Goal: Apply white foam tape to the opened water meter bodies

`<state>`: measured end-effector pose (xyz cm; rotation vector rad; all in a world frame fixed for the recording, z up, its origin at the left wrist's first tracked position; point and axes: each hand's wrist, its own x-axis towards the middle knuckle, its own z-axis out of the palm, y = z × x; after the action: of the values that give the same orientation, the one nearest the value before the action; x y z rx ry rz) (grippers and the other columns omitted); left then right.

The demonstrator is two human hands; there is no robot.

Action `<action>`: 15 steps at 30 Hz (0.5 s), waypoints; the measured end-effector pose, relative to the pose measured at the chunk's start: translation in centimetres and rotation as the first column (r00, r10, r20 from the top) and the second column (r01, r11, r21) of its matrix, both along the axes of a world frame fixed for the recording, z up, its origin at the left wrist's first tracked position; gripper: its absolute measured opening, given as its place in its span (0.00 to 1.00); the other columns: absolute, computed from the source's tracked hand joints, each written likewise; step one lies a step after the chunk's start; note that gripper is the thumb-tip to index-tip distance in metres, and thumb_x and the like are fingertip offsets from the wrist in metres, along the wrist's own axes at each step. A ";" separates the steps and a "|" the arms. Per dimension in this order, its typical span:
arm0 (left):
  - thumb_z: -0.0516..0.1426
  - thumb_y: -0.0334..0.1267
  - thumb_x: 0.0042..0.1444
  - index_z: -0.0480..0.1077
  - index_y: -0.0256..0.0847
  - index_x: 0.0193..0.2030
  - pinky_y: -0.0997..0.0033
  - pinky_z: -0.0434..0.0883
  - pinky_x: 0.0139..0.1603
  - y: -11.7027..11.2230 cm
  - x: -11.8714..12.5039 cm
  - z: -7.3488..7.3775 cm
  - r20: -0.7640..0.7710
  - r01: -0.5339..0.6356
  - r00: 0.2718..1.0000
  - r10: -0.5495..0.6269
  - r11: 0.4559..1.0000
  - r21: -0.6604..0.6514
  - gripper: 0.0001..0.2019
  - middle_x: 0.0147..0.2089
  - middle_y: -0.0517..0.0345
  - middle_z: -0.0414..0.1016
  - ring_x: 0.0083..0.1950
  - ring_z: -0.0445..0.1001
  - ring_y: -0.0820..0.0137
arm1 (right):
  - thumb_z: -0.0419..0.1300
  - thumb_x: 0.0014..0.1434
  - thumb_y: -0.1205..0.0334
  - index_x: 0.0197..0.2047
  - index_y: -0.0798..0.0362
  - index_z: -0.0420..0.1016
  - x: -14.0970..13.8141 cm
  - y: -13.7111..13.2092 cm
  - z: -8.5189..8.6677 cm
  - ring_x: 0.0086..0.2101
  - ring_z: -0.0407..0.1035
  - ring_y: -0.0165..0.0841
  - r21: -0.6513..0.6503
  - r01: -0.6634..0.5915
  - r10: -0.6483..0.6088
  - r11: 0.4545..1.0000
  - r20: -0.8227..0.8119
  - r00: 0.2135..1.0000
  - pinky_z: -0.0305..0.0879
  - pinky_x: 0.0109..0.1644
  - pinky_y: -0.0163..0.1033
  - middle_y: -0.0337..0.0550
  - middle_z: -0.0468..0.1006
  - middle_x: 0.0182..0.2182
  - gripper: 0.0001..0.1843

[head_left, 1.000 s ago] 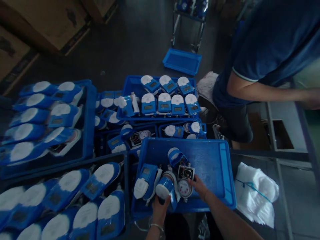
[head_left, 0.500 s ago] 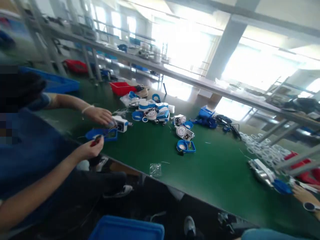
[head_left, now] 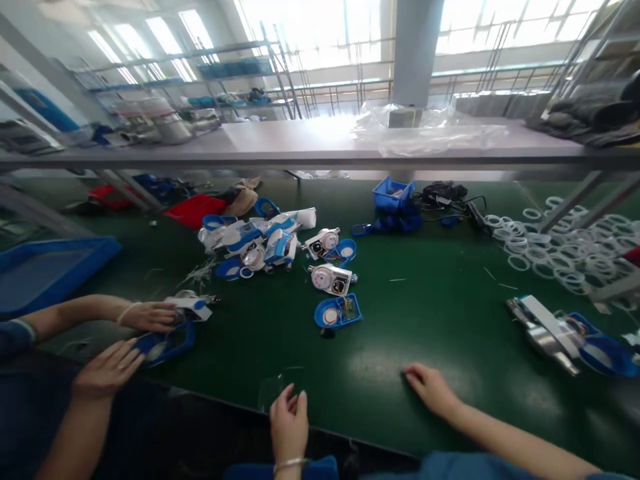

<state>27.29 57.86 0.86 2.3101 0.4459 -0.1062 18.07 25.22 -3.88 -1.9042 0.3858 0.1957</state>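
Note:
My left hand point(head_left: 290, 423), with a band at the wrist, is at the table's near edge, its fingers loosely curled and slightly apart. Just left of its fingertips lies a clear plastic bag point(head_left: 270, 392); whether they touch is unclear. My right hand point(head_left: 431, 390) rests low over the green tabletop, thumb and fingers drawn together. A small dark spot shows at its fingertips, too small to name. Beyond my hands lie a blue housing with a circuit board point(head_left: 338, 312) and two open white-and-metal units, the nearer one point(head_left: 332, 279) with a round white disc.
A co-worker's hands point(head_left: 107, 368) handle a blue frame and white unit at left. Farther back are a heap of blue-and-white parts point(head_left: 255, 243), a red bin point(head_left: 196, 211) and a blue bin point(head_left: 393, 195). White rings point(head_left: 543, 247) and a metal assembly point(head_left: 547, 330) lie right.
The view has swung right. My two hands now show over the table's front. A watch-wearing hand seen beside the metal assembly is gone from there. The co-worker's hands lie flatter on the parts.

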 end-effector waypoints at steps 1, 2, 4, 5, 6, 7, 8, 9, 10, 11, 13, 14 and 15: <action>0.53 0.51 0.49 0.64 0.35 0.52 0.58 0.69 0.53 -1.6 1.9 0.5 0.021 0.086 0.996 -0.087 0.996 0.016 0.27 0.54 0.43 0.62 0.49 0.71 0.58 | 0.50 0.56 0.54 0.38 0.51 0.75 1.1 -0.4 0.0 0.37 0.70 0.39 -0.008 -0.007 0.007 1.000 0.004 1.000 0.62 0.44 0.43 0.45 0.78 0.34 0.16; 0.51 0.52 0.51 0.64 0.36 0.52 0.60 0.69 0.52 -3.0 3.9 1.1 0.034 0.164 0.985 -0.166 0.985 0.056 0.26 0.54 0.44 0.61 0.49 0.70 0.60 | 0.49 0.57 0.54 0.39 0.51 0.75 2.2 -0.6 0.1 0.37 0.70 0.38 -0.014 -0.012 0.012 1.000 0.009 1.000 0.62 0.44 0.42 0.45 0.78 0.34 0.16; 0.49 0.52 0.53 0.63 0.36 0.53 0.60 0.69 0.52 -5.1 8.4 2.0 0.036 0.294 0.951 -0.306 0.935 0.200 0.26 0.54 0.46 0.62 0.50 0.69 0.60 | 0.49 0.57 0.55 0.39 0.51 0.75 4.5 -0.7 0.2 0.37 0.70 0.37 -0.025 -0.018 0.019 1.000 0.018 1.000 0.63 0.44 0.41 0.44 0.78 0.34 0.16; 0.47 0.51 0.54 0.63 0.37 0.54 0.60 0.69 0.52 -5.9 10.8 2.4 0.036 0.358 0.923 -0.384 0.888 0.290 0.26 0.54 0.46 0.62 0.51 0.68 0.60 | 0.49 0.57 0.56 0.39 0.52 0.75 5.5 -0.7 0.2 0.37 0.70 0.36 -0.029 -0.019 0.020 0.999 0.023 1.000 0.63 0.44 0.40 0.44 0.78 0.34 0.16; 0.45 0.51 0.55 0.62 0.36 0.56 0.59 0.67 0.54 -6.6 13.5 2.6 0.033 0.424 0.881 -0.471 0.820 0.384 0.26 0.55 0.45 0.61 0.53 0.67 0.59 | 0.49 0.57 0.56 0.39 0.52 0.75 6.6 -0.8 0.2 0.37 0.71 0.36 -0.033 -0.014 0.015 0.999 0.031 0.999 0.63 0.43 0.39 0.44 0.78 0.34 0.16; 0.44 0.50 0.56 0.61 0.36 0.57 0.58 0.66 0.55 -7.3 16.4 2.7 0.028 0.483 0.827 -0.561 0.735 0.476 0.27 0.56 0.44 0.60 0.55 0.65 0.58 | 0.49 0.57 0.57 0.39 0.52 0.75 7.5 -0.9 0.1 0.37 0.71 0.35 -0.041 -0.004 0.005 0.999 0.037 0.999 0.63 0.43 0.38 0.44 0.78 0.34 0.15; 0.44 0.50 0.56 0.61 0.35 0.58 0.57 0.63 0.57 -8.1 19.5 2.6 0.016 0.531 0.762 -0.647 0.639 0.557 0.28 0.58 0.43 0.58 0.57 0.63 0.57 | 0.49 0.57 0.58 0.39 0.51 0.75 8.4 -1.1 0.0 0.36 0.71 0.34 -0.052 0.013 -0.010 0.999 0.042 0.999 0.64 0.42 0.38 0.43 0.78 0.34 0.15; 0.44 0.50 0.55 0.59 0.34 0.59 0.56 0.62 0.58 -9.0 22.6 2.4 -0.010 0.565 0.698 -0.716 0.543 0.621 0.29 0.60 0.42 0.56 0.59 0.60 0.55 | 0.49 0.57 0.58 0.39 0.51 0.75 9.1 -1.3 -0.1 0.36 0.71 0.34 -0.063 0.037 -0.035 0.997 0.046 0.998 0.64 0.42 0.37 0.42 0.78 0.33 0.14; 0.46 0.52 0.53 0.58 0.34 0.60 0.54 0.60 0.59 -10.1 25.8 2.2 -0.051 0.592 0.641 -0.766 0.451 0.668 0.31 0.62 0.42 0.54 0.61 0.57 0.53 | 0.50 0.57 0.59 0.39 0.51 0.75 9.6 -1.6 -0.3 0.35 0.71 0.33 -0.072 0.070 -0.067 0.995 0.048 0.997 0.64 0.42 0.36 0.42 0.78 0.33 0.14; 0.49 0.54 0.50 0.57 0.36 0.62 0.51 0.58 0.60 -11.2 28.8 2.0 -0.103 0.618 0.591 -0.800 0.366 0.696 0.34 0.64 0.42 0.51 0.63 0.54 0.51 | 0.50 0.56 0.60 0.39 0.51 0.75 10.1 -1.9 -0.3 0.36 0.71 0.33 -0.083 0.107 -0.104 0.991 0.045 0.994 0.64 0.42 0.36 0.42 0.78 0.33 0.14; 0.54 0.56 0.43 0.55 0.40 0.63 0.46 0.51 0.62 -13.4 34.2 1.7 -0.212 0.684 0.483 -0.850 0.215 0.697 0.40 0.67 0.45 0.48 0.66 0.49 0.49 | 0.50 0.56 0.61 0.39 0.51 0.75 10.6 -2.4 -0.5 0.36 0.71 0.32 -0.107 0.186 -0.185 0.977 0.024 0.982 0.64 0.42 0.36 0.42 0.78 0.33 0.13; 0.56 0.57 0.41 0.55 0.42 0.63 0.45 0.48 0.63 -14.3 36.4 1.6 -0.256 0.728 0.416 -0.873 0.151 0.669 0.42 0.66 0.46 0.50 0.66 0.49 0.50 | 0.50 0.56 0.61 0.39 0.51 0.75 10.8 -2.7 -0.7 0.36 0.71 0.32 -0.118 0.223 -0.224 0.968 0.009 0.975 0.64 0.43 0.36 0.42 0.78 0.34 0.13; 0.56 0.57 0.40 0.56 0.42 0.62 0.46 0.48 0.63 -15.1 38.1 1.6 -0.284 0.774 0.350 -0.893 0.104 0.625 0.42 0.64 0.46 0.55 0.65 0.52 0.51 | 0.50 0.56 0.61 0.39 0.51 0.75 11.0 -2.9 -0.9 0.36 0.71 0.32 -0.128 0.256 -0.260 0.958 -0.009 0.966 0.65 0.43 0.36 0.42 0.78 0.34 0.13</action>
<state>65.42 42.74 2.46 2.9554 -1.2955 -0.3551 29.12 22.34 -4.75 -1.9541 0.6729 0.0218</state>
